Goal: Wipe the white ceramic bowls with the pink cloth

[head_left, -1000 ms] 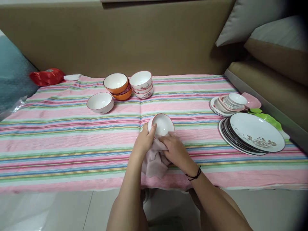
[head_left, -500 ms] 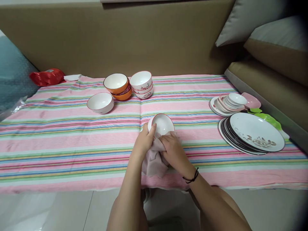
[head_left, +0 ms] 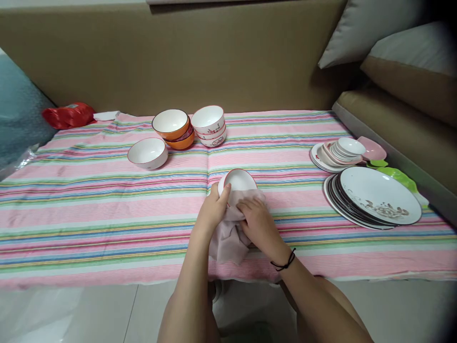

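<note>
My left hand (head_left: 213,212) grips the left rim of a small white bowl with a red rim (head_left: 237,180), tilted toward me above the striped cloth. My right hand (head_left: 259,224) presses a pale pink-grey rag (head_left: 229,238) against the bowl's near edge and lower side. The rag hangs down between my wrists and covers part of the bowl's inside. A black band circles my right wrist.
On the striped cloth (head_left: 89,200) sit a single white bowl (head_left: 147,153), an orange bowl stack (head_left: 173,127) and a white bowl stack (head_left: 210,125). Large plates (head_left: 374,197) and small dishes (head_left: 344,151) lie at the right. A red bag (head_left: 66,115) rests far left.
The rag has moved up over the bowl's near rim, covering more of its inside. My right hand shifted slightly up and left with it.
</note>
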A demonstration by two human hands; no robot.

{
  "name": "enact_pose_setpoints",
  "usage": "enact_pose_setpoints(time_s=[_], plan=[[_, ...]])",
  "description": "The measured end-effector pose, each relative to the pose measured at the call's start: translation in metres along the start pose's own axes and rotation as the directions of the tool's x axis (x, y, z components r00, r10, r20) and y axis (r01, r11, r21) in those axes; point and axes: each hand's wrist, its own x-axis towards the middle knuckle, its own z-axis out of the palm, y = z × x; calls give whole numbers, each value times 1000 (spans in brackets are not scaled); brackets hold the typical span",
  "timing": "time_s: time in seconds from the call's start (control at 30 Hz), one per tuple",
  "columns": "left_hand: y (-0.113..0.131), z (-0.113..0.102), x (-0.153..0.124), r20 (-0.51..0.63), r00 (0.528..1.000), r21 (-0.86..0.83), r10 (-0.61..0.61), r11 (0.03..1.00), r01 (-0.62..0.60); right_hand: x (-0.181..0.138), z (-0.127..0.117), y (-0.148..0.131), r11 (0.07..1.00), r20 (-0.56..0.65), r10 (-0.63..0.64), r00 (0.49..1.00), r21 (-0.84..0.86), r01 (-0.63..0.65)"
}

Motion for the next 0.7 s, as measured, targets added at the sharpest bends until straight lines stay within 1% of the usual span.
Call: enact_pose_setpoints(time_s=[0.1, 0.2, 0.27, 0.37, 0.43, 0.47, 0.53, 0.63, 0.7], plan=[[-1, 1, 0, -1, 1000, -6, 5, 1000, -5, 1, -1, 2, 1000, 1, -10, 1000, -13, 10], [-2, 1, 1, 1, 1000, -20, -8, 1000, 8, 2, -4, -3, 993, 24, -27, 999, 118, 24], [-2, 1, 1, -4, 1000, -29, -5, 1000, 5, 3, -6, -8, 971, -19, -34, 999, 237, 37], [-1, 0, 2, -22, 1000, -20, -9, 1000, 9, 4, -9, -14, 915, -127, -41, 991, 393, 88], [-1, 0, 2, -24, 1000, -16, -6, 1000, 6, 4, -10, -15, 887, -175, -38, 984, 447, 114], [-1, 0, 1, -23, 1000, -19, -2, 1000, 1, 4, -10, -15, 885, -176, -35, 984, 453, 112], [-1, -1, 0, -16, 1000, -29, -6, 1000, 6, 5, -8, -13, 909, -120, -34, 992, 410, 80], [-1, -1, -2, -5, 1000, -38, -11, 999, 11, 5, -3, -5, 969, -6, -47, 999, 241, 47], [0, -1, -2, 0, 1000, -38, -2, 999, 2, 5, -1, 2, 994, -3, -47, 999, 100, 47]])
